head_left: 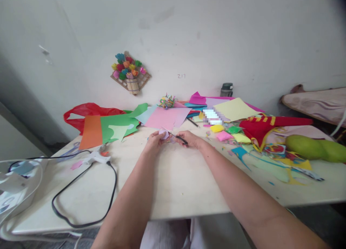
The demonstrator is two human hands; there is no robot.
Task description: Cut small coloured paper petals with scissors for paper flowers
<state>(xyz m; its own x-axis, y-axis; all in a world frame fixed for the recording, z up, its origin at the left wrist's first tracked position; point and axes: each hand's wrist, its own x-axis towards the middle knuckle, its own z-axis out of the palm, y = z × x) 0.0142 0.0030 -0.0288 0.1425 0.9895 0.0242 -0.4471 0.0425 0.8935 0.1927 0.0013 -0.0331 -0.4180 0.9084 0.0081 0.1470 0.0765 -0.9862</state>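
Note:
Over the middle of the table, my left hand (156,141) pinches a small piece of pale purple paper (163,134). My right hand (189,139) is closed round the black handles of a pair of scissors (181,139). The scissor blades point left and meet the edge of the purple paper; whether they are parted I cannot tell. Small paper scraps lie just under the two hands. Beyond them a pink sheet (166,117) is spread flat, with a dark pen (193,123) to its right.
At the left lie a white glue gun (97,157) with a looping black cord and orange and green sheets (116,123). To the right are coloured packets (223,136), red cloth (256,132), green fruit (305,148) and paper offcuts. A dark bottle (226,90) stands by the wall.

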